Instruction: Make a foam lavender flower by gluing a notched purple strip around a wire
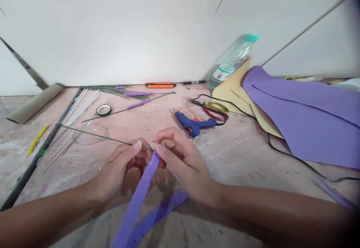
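Between the thumb and fingers of my left hand [125, 160] is a thin green wire stem [104, 137], which runs out to the left. My right hand [180, 158] pinches the stem's right end together with the top of a fringed purple strip [143, 184]. A pale smear, perhaps glue, shows on the strip near that end. The strip hangs down toward me, and a second length of it loops back up under my right wrist. Beyond my hands lies a blue glue gun [194, 123], its nozzle pointing up and left.
Scissors [210, 107] lie behind the glue gun, whose black cord runs right. Purple sheets [303, 117] and a leaning bottle [233, 62] stand at the right. Green tape [104, 110], bare wires [70, 141], finished purple stems [139, 103] and a cardboard tube [35, 103] are at the left.
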The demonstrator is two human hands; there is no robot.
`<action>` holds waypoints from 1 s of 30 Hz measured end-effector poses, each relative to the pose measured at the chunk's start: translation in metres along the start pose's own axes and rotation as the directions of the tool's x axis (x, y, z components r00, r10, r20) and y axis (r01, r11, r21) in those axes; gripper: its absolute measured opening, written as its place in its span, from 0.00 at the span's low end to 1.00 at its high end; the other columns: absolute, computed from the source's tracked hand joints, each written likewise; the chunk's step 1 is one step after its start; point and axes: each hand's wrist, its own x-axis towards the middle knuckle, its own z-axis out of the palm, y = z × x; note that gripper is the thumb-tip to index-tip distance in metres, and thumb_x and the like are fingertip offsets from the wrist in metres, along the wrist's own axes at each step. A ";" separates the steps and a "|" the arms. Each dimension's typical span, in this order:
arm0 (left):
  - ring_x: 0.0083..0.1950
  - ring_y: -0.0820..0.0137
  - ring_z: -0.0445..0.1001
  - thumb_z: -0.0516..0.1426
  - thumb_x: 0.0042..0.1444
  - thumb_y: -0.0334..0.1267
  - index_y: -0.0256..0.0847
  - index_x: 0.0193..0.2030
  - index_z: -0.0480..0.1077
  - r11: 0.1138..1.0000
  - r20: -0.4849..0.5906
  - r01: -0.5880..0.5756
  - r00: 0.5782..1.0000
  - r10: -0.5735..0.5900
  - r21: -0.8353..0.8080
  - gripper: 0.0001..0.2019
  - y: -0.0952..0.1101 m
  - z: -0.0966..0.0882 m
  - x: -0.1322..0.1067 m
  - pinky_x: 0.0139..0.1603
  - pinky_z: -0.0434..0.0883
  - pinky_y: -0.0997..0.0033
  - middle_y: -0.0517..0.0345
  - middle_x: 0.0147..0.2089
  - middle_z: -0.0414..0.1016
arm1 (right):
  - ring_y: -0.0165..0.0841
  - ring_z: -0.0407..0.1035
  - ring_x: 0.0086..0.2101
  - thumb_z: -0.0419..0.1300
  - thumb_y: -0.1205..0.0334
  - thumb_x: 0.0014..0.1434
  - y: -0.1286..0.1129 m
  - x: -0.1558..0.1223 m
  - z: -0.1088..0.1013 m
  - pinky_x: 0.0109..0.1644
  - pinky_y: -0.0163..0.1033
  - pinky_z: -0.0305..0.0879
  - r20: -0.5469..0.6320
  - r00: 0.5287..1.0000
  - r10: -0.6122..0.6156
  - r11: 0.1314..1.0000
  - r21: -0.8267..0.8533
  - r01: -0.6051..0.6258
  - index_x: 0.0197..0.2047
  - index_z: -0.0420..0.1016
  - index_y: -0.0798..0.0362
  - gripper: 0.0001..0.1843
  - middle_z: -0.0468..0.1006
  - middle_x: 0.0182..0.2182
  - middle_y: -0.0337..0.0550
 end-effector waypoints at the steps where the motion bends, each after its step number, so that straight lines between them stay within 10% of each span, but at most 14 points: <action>1: 0.25 0.69 0.71 0.53 0.68 0.50 0.36 0.34 0.76 0.999 -0.018 -0.023 1.000 0.023 0.027 0.21 0.000 0.001 -0.001 0.25 0.70 0.72 0.55 0.26 0.74 | 0.28 0.65 0.27 0.57 0.54 0.69 0.001 0.000 -0.001 0.32 0.33 0.61 0.007 1.000 0.014 1.000 -0.008 -0.014 0.44 0.66 0.50 0.09 0.68 0.25 0.32; 10: 0.31 0.72 0.68 0.49 0.72 0.48 0.39 0.37 0.72 0.966 -0.001 -0.125 0.992 0.129 0.228 0.19 -0.006 -0.006 -0.008 0.34 0.66 0.72 0.59 0.31 0.71 | 0.27 0.60 0.24 0.50 0.55 0.71 -0.008 0.009 -0.017 0.29 0.34 0.55 0.201 0.979 0.040 0.913 -0.405 0.046 0.26 0.65 0.53 0.21 0.66 0.21 0.35; 30: 0.28 0.74 0.64 0.54 0.69 0.52 0.39 0.36 0.71 0.998 0.017 -0.010 1.000 0.010 0.054 0.18 -0.011 -0.007 -0.010 0.28 0.63 0.74 0.60 0.29 0.65 | 0.27 0.61 0.24 0.52 0.58 0.69 -0.011 0.011 -0.022 0.27 0.32 0.56 0.250 0.963 0.102 0.923 -0.384 0.002 0.29 0.68 0.54 0.17 0.69 0.21 0.36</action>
